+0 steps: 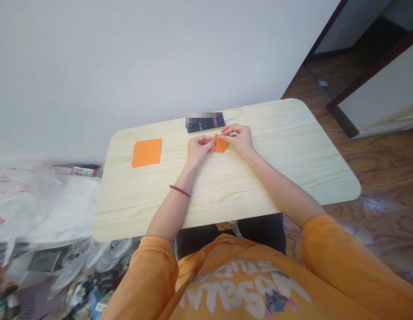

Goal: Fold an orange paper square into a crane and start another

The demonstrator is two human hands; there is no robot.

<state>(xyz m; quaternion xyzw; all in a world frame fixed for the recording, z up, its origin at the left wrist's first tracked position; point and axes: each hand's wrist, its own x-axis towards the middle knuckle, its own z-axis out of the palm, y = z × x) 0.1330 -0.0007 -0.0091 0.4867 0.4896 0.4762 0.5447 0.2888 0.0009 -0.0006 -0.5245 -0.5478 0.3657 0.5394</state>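
A small folded orange paper (220,144) lies on the light wooden table (279,146) near its far middle. My left hand (199,149) pinches the paper's left edge with closed fingers. My right hand (238,137) presses and pinches its right and upper edge, fingers curled. A flat stack of orange paper squares (147,152) rests on the table to the left, well apart from both hands. A red bracelet sits on my left wrist.
A phone (205,123) with a lit screen lies just beyond my hands, its white cable (233,112) running right. Plastic bags and clutter (43,209) fill the floor left of the table. Wooden flooring and a doorway lie to the right.
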